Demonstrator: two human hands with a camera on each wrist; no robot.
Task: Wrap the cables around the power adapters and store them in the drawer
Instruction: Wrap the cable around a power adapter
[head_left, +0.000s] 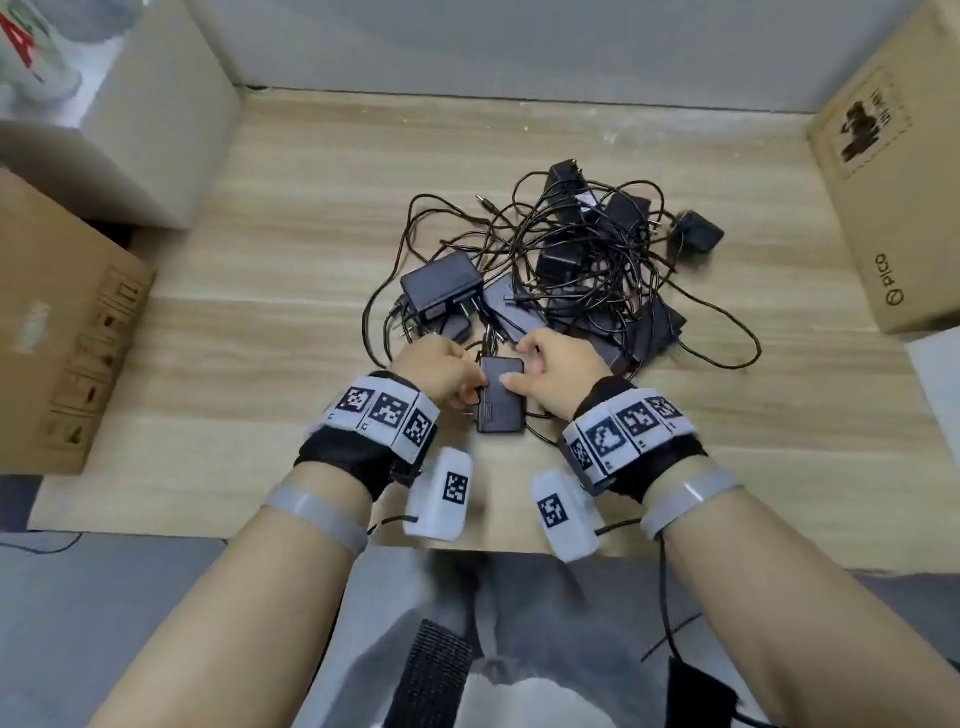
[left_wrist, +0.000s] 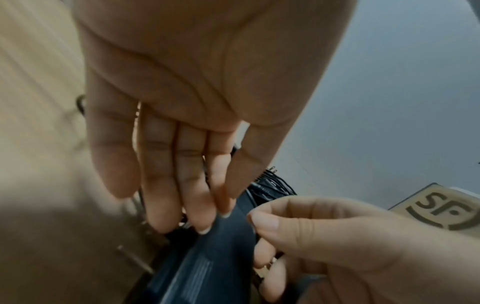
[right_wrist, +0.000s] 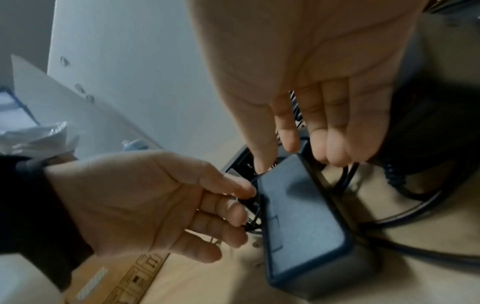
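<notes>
Near edge of table (head_left: 260, 322): adapter (head_left: 500, 395) lies flat, both hands right on it, one each side.
Left hand (head_left: 441, 371): at the adapter's left edge; fingers curled, tips meeting thin cable (right_wrist: 253, 205) against that side, pinching it.
Left hand, wrist view: fingers (left_wrist: 192, 185) run long and close together down to the dark body (left_wrist: 215, 257), thumb alongside.
Right hand (head_left: 556, 371): at the adapter's right and far end; thumb lies on its top face, fingers bent over the far edge, clamped on the body.
Right hand, wrist view: fingertips (right_wrist: 335, 148) drop onto the adapter's (right_wrist: 303, 222) far end, cable loops underneath.
Pile (head_left: 582, 260): just behind the hands, several more black adapters tangled in loose cables, touching and overlapping; which cable belongs to which, I cannot tell.
Boxes: cardboard box (head_left: 67, 332) at left, another (head_left: 893, 171) at right, well apart from the pile.
Wrists: marker bands on both.
</notes>
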